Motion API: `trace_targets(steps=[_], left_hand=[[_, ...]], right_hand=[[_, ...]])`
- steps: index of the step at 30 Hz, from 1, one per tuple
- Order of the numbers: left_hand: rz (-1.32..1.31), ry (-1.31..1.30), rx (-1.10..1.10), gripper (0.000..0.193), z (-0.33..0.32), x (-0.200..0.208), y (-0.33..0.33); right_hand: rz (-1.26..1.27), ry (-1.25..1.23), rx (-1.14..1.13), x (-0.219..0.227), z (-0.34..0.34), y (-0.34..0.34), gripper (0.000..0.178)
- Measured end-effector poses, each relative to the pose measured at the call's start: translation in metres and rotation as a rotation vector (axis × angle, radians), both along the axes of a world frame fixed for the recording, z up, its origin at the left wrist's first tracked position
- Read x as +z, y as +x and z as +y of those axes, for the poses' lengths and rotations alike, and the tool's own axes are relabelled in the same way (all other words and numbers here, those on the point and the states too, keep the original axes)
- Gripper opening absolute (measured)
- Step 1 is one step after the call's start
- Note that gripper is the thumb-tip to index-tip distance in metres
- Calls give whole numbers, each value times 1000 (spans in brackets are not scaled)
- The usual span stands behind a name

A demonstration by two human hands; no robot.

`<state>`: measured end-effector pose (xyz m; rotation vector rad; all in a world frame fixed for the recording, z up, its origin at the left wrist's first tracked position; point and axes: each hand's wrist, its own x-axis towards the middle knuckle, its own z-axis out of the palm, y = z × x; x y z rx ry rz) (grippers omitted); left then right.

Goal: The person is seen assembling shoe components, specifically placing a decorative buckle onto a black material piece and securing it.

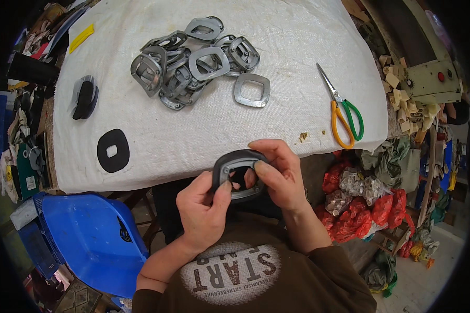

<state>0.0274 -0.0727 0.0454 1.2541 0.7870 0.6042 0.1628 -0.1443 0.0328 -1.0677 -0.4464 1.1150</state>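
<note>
A black pad [121,157] lies toward the near-left corner of the table [193,135], perhaps for reach. Your left hand [202,211] and right hand [283,180] pinch a black-rimmed frame [222,168] by the near edge, likely steadying it; scissors [338,99] sit toward the right edge.

We take this for a workshop: a pile of matching grey frames [180,81] lies on our white-covered counter [297,36] near long scissors [338,98]. Around it we see a worn green control box [424,83] with a red button [441,76], stuffed plastic bags [356,223] and a large blue tub [89,235].
</note>
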Motion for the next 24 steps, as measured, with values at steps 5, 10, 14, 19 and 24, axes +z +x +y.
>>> trace_targets(steps=[5,10,14,19,24], left_hand=[[48,24,-26,14,0,-3,-3],[38,-96,-12,15,0,-1,-1],[-27,-125,18,16,1,1,0],[-19,-128,29,15,1,0,-1],[60,-22,8,15,-4,-3,-3]], right_hand=[[-387,-96,-142,7,3,-15,30],[-210,-164,-78,-3,0,-4,25],[-36,44,-9,-9,-6,2,30],[-391,-71,-57,0,-3,-8,33],[-403,-108,-113,1,-1,-15,34]])
